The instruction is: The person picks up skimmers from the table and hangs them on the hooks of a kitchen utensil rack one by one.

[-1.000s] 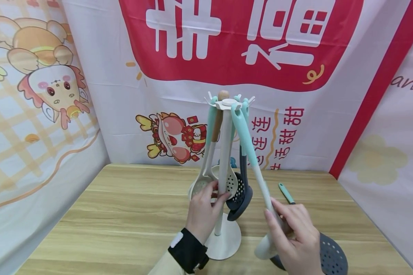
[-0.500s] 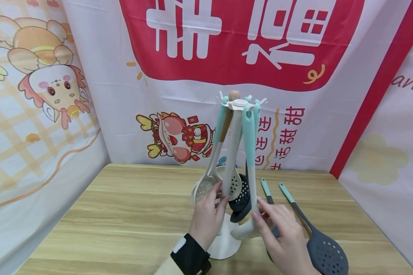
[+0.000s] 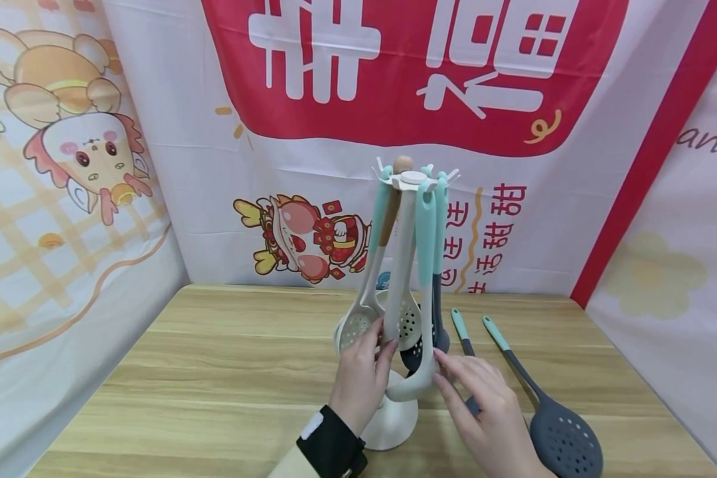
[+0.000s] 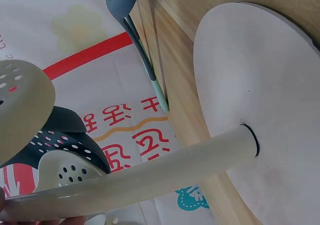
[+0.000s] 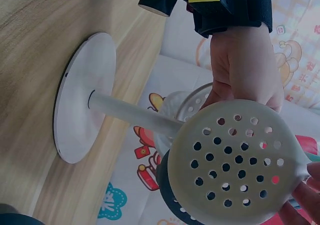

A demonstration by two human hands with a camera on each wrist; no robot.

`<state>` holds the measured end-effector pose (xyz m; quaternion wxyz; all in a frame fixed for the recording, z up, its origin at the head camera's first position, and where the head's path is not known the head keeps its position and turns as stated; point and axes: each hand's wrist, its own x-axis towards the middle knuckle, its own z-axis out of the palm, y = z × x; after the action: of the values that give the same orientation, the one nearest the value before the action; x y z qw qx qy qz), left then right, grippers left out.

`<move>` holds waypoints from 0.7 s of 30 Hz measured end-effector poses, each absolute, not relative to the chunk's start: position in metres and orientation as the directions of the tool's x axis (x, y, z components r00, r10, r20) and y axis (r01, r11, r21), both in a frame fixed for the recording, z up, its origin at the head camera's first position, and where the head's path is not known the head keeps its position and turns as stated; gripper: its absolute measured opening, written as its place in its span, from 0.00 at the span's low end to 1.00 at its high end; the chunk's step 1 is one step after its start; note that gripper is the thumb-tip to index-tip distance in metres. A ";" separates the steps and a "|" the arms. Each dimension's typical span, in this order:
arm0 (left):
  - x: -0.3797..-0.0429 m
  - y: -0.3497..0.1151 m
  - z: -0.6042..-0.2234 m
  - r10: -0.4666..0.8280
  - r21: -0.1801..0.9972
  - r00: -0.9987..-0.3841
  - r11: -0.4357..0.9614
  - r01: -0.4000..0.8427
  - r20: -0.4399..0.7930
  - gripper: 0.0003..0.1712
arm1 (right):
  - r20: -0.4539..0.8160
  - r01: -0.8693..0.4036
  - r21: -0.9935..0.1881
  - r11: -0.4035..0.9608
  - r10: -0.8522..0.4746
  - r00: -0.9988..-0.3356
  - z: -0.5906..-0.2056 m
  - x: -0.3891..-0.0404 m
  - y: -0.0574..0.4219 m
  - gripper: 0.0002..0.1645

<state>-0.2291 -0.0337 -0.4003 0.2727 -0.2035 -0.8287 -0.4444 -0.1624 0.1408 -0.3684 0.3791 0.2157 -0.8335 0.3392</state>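
My left hand point(image 3: 361, 378) grips the white pole point(image 3: 399, 265) of a utensil stand with a round white base point(image 3: 394, 428). From hooks at its top hang several kitchen utensils. My right hand point(image 3: 484, 411) pinches the lower shaft of a cream skimmer point(image 5: 235, 160) with a mint handle point(image 3: 425, 245); its perforated round head fills much of the right wrist view. That handle's top is at a front hook. Behind the pole hang a cream slotted spoon point(image 3: 409, 325) and dark utensils point(image 3: 441, 338). Another pale perforated spoon point(image 3: 355, 325) hangs left, near my left fingers, beside a brown wooden handle point(image 3: 390, 219).
On the wooden table point(image 3: 185, 392), a dark slotted turner point(image 3: 564, 431) with a mint handle lies at the right. Another dark utensil with a mint handle point(image 3: 459, 325) lies left of it, partly behind my right hand. Printed cloth point(image 3: 311, 153) hangs behind and at the sides.
The skimmer has swung left from a slant to nearly upright beside the pole, my right hand moving with it. The stand's top has shifted right. My left hand keeps its grip on the pole.
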 end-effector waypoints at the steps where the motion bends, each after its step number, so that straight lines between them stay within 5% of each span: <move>1: -0.229 -0.034 -0.400 0.097 0.628 -0.771 0.521 0.578 0.629 0.22 | 0.780 -0.619 -0.399 0.676 -0.104 -0.617 -0.369 -0.163 0.141 0.30; 6: -0.230 -0.035 -0.399 0.107 0.645 -0.783 0.504 0.574 0.613 0.21 | 0.778 -0.599 -0.419 0.682 -0.070 -0.624 -0.369 -0.166 0.148 0.27; 21: -0.233 -0.042 -0.396 0.112 0.693 -0.814 0.468 0.549 0.569 0.19 | 0.493 -0.210 -0.594 0.776 0.145 -0.858 -0.400 -0.207 0.200 0.18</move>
<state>-0.2326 -0.0415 -0.3963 0.2297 -0.2002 -0.8254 -0.4753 -0.2071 0.2005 -0.4002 0.2658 0.0182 -0.9042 0.3339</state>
